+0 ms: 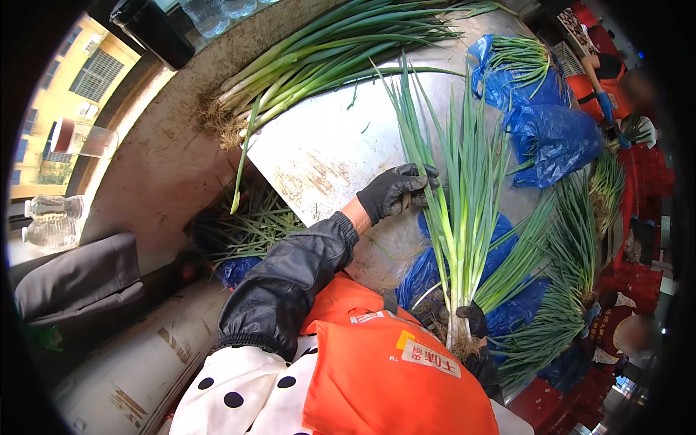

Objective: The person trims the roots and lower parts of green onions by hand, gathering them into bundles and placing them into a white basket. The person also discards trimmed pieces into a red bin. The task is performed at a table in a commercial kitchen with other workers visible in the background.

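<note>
A bunch of green onions point(462, 234) stands out from my body, leaves fanned away from me and roots close to my orange apron point(391, 375). My right hand point(472, 322), in a black glove, is closed around its white root end; part of that hand is hidden behind the stems. Black-gloved too, my left hand point(399, 190) has its fingers curled at the left edge of the leaves, pinching an outer leaf. Beneath the bunch is a blue plastic bag point(421, 277), with more green onions point(516, 266) to its right.
Larger leafy stalks with roots point(326, 70) lie along the far side of the metal tabletop point(326, 168). Trimmed leaves point(255, 223) fill a container at the left. Blue bags point(560, 138) and onion bundles point(571, 234) line the right, where other people point(598, 81) work. A black bottle point(152, 32) stands by the window.
</note>
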Demonstrator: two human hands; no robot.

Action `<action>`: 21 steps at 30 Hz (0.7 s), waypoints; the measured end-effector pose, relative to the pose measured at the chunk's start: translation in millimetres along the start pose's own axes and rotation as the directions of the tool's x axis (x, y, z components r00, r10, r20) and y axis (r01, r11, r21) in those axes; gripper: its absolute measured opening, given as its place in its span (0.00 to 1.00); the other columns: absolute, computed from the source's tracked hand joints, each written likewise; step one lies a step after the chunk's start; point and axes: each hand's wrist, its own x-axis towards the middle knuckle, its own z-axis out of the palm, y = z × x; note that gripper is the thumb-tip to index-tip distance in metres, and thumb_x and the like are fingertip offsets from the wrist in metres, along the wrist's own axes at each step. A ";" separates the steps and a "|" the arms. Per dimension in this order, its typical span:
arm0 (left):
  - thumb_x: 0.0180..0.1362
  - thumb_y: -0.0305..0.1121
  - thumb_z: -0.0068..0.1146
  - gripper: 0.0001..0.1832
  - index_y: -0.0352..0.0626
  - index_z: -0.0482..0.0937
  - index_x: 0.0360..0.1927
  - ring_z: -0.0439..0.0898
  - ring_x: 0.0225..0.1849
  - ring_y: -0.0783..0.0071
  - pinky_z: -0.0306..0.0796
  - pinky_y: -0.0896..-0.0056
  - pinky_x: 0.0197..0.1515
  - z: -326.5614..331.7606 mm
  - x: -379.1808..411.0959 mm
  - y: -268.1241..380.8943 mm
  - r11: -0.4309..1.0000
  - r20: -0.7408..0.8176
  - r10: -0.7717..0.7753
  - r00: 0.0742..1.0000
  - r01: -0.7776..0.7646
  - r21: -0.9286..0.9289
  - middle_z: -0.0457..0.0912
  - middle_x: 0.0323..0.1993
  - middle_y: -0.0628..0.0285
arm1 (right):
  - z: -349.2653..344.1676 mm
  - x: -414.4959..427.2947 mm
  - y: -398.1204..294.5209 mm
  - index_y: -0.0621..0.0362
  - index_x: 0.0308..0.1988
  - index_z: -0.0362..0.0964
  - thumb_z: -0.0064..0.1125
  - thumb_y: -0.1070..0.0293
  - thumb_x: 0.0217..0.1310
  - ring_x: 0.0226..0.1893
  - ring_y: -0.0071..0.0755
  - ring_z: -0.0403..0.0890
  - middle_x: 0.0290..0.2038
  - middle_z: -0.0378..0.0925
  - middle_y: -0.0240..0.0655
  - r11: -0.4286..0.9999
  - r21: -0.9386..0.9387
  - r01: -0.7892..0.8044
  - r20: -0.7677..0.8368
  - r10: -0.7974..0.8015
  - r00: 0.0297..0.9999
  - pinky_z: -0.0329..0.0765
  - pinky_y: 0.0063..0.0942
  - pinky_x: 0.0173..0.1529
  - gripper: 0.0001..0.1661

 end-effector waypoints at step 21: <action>0.63 0.30 0.56 0.13 0.38 0.75 0.49 0.79 0.44 0.69 0.73 0.67 0.51 25.3 -17.9 -24.6 0.987 0.009 -0.139 0.990 0.138 0.080 0.80 0.44 0.60 | 81.5 -9.4 -19.7 0.70 0.53 0.68 0.51 0.70 0.61 0.41 0.41 0.81 0.44 0.79 0.48 0.982 0.188 -0.035 0.237 -0.011 0.971 0.79 0.32 0.47 0.22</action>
